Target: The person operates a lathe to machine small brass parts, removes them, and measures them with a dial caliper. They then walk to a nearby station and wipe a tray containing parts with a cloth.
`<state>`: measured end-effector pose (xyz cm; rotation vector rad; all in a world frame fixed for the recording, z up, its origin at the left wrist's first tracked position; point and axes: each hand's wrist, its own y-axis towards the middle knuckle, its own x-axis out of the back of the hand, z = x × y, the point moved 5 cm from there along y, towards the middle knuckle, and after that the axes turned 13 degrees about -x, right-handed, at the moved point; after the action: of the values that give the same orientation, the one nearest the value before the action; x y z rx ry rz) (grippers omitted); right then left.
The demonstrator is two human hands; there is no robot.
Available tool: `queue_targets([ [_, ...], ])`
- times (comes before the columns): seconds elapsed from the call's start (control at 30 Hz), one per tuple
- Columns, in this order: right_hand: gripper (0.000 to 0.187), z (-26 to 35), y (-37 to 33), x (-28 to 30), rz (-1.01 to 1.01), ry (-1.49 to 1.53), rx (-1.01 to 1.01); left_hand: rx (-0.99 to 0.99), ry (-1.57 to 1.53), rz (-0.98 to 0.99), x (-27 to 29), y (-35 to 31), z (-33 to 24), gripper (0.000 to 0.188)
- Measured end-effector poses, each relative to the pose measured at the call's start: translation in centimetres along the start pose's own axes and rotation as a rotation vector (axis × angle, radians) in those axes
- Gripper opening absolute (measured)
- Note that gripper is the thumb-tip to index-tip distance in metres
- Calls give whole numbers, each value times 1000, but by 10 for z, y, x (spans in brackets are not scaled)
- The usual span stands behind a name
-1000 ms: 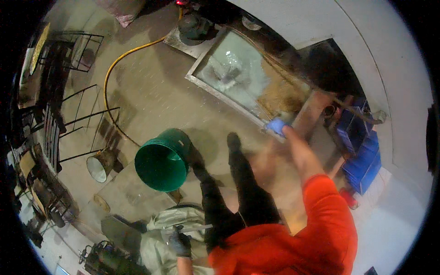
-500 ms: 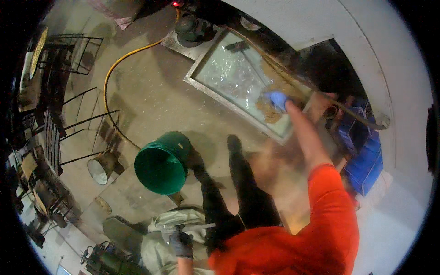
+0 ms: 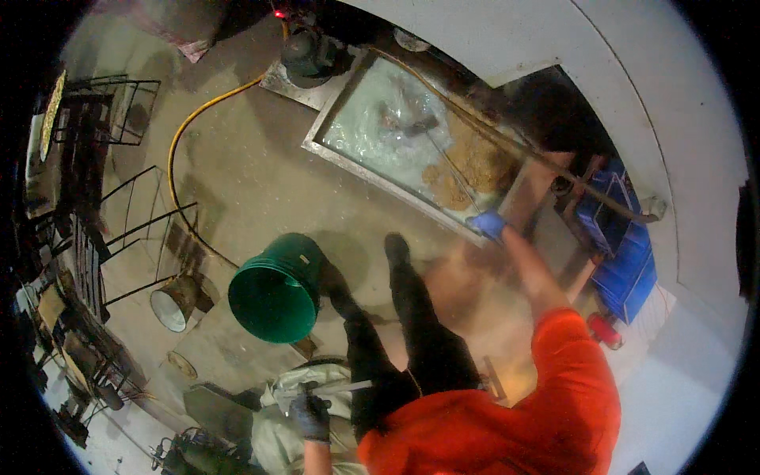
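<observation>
My right hand (image 3: 489, 226), in a blue glove, is closed on the thin handle of a long hoe (image 3: 453, 168). The hoe's dark flat head (image 3: 420, 127) sits in the churned water of a shallow rectangular trough (image 3: 385, 184). Brown wet grain or sand (image 3: 484, 162) lies in the trough's right part, beside the handle. Low in the picture my left hand (image 3: 310, 417), in a dark grey glove, grips a light grey bar (image 3: 348, 387) whose kind I cannot make out. That hand is over a pale green sack or cloth (image 3: 273, 431).
A green bucket (image 3: 273, 299) stands left of my legs, with a small metal pail (image 3: 176, 305) beyond it. A yellow hose (image 3: 176, 146) curves over the floor. Black wire racks (image 3: 119, 111) line the left; blue crates (image 3: 625, 273) are at right. A motor (image 3: 307, 57) adjoins the trough.
My right hand has drawn back toward me, pulling the hoe's head from the trough's far end to the middle of the water. My left hand keeps its grip on the bar.
</observation>
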<state>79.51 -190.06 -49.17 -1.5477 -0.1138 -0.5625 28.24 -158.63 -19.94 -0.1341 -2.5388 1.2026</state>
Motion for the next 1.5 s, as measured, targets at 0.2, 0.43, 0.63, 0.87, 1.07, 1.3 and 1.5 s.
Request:
queue_targets([
  [0.2,43,79,-58,40,143,22,72,55,17,-33,-8,-6,-12,23],
  [0.43,41,201,-13,18,153,-87,116,-58,251,17,-5,-5,5,25],
  [0.63,47,105,7,-20,24,-447,256,62,-47,-47,14,-1,15,21],
  [0.87,48,-11,-33,-24,95,-239,22,31,-28,32,9,9,-1,27],
  [1.07,45,45,-92,18,126,23,143,46,-19,22,14,8,7,26],
  [1.3,42,185,-23,55,153,127,50,80,-63,-37,31,13,28,23],
  [1.5,36,148,35,51,122,-18,-35,103,8,-61,27,10,21,27],
])
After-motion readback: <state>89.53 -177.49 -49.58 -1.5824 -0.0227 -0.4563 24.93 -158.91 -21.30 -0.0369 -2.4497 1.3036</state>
